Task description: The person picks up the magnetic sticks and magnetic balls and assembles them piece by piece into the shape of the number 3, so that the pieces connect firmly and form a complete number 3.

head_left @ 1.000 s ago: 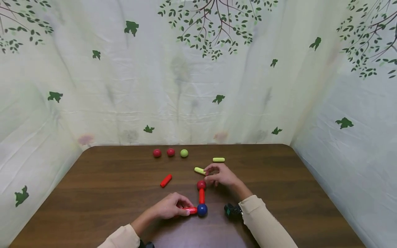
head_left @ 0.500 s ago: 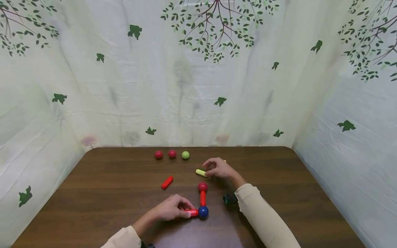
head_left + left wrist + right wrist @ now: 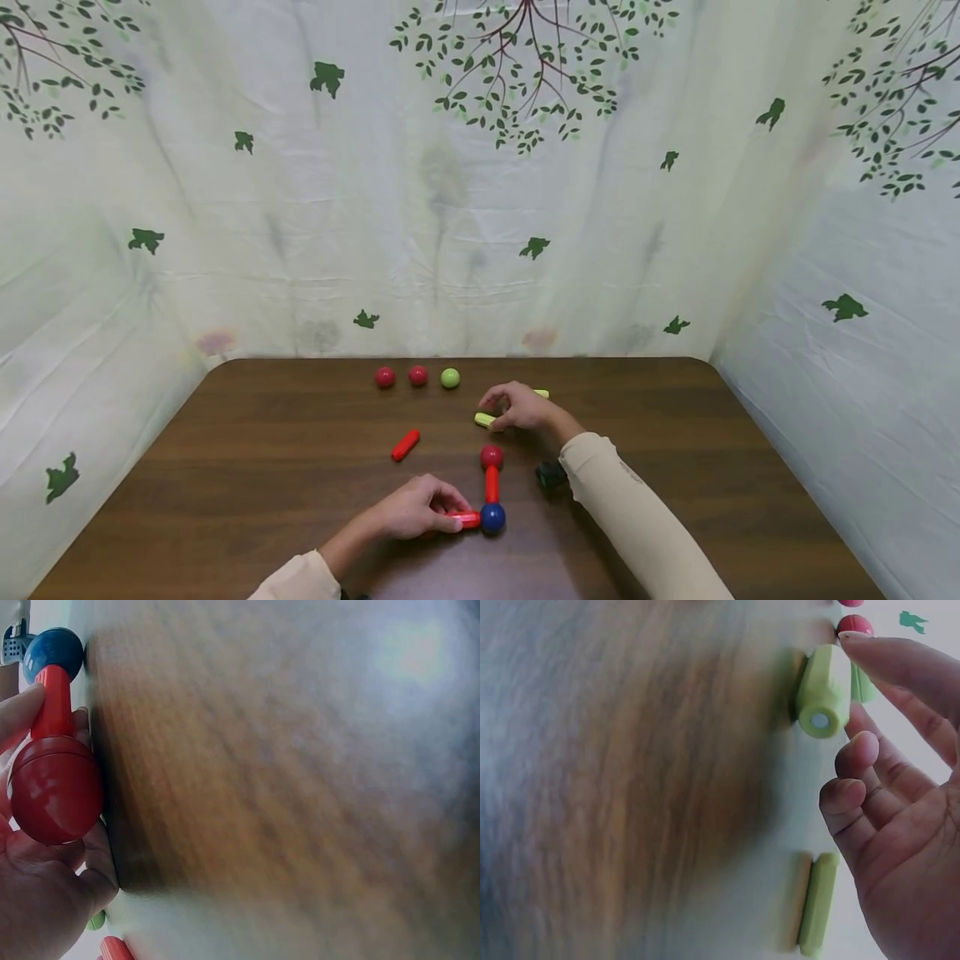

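Note:
My left hand (image 3: 412,508) grips a red rod (image 3: 467,521) joined to a blue ball (image 3: 492,518). The left wrist view shows a red ball (image 3: 56,791) on that rod's other end, hidden in the head view. From the blue ball a second red rod (image 3: 492,483) runs away from me to another red ball (image 3: 491,457). My right hand (image 3: 521,408) hovers around a yellow-green rod (image 3: 483,419), fingers parted and loosely bent. In the right wrist view this rod (image 3: 826,682) lies near a fingertip, with no firm grip visible.
Two red balls (image 3: 385,378) and a green ball (image 3: 450,378) sit near the table's far edge. A loose red rod (image 3: 406,445) lies left of the joined pieces. Another yellow-green rod (image 3: 542,393) lies behind my right hand. A patterned cloth (image 3: 337,208) hangs beyond the table.
My right hand has moved left and slightly away from me, over the nearer yellow-green rod. My left hand keeps its hold on the red rod. The head view has shifted slightly.

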`<action>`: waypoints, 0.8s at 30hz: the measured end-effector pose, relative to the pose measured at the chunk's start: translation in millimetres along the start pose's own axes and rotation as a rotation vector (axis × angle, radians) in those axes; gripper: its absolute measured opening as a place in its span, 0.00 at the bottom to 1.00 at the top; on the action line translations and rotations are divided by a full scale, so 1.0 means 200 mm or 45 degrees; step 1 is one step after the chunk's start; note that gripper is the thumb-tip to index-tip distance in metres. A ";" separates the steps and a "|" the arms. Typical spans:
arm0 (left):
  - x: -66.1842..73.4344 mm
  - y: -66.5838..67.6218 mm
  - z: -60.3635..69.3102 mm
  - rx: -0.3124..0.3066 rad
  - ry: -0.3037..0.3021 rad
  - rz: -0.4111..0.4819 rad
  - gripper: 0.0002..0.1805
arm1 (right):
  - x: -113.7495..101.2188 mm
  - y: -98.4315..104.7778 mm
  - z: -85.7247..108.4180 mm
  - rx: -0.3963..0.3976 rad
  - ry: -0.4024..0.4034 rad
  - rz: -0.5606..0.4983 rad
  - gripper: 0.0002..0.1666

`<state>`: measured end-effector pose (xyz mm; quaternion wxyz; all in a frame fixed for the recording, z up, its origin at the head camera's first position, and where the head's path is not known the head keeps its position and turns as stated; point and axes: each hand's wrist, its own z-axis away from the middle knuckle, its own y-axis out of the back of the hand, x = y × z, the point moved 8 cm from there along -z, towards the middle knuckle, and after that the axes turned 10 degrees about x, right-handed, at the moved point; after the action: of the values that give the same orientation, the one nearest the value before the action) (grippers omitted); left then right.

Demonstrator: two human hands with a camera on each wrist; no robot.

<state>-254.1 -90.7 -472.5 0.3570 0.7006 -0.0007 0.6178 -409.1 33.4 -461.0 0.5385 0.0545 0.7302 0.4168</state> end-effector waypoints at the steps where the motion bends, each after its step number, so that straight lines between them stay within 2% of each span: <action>1: 0.00 0.00 0.00 0.002 0.006 -0.002 0.05 | 0.00 -0.01 0.00 -0.005 -0.012 -0.004 0.19; 10: 0.01 -0.01 -0.01 0.004 -0.002 0.003 0.05 | 0.03 -0.04 -0.01 0.000 -0.013 0.061 0.22; 19: 0.01 -0.01 0.00 0.000 -0.004 0.025 0.06 | 0.04 -0.05 -0.01 0.014 0.012 0.230 0.23; 22: 0.01 -0.01 0.00 -0.003 -0.005 0.030 0.06 | 0.05 -0.04 -0.02 0.029 0.002 0.202 0.21; 24: 0.00 0.00 0.00 -0.002 -0.003 0.024 0.06 | 0.06 -0.04 -0.03 0.038 -0.014 0.134 0.19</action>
<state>-253.4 -89.8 -472.0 0.3517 0.7011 -0.0080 0.6203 -416.2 31.7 -475.0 0.5188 0.1032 0.7296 0.4334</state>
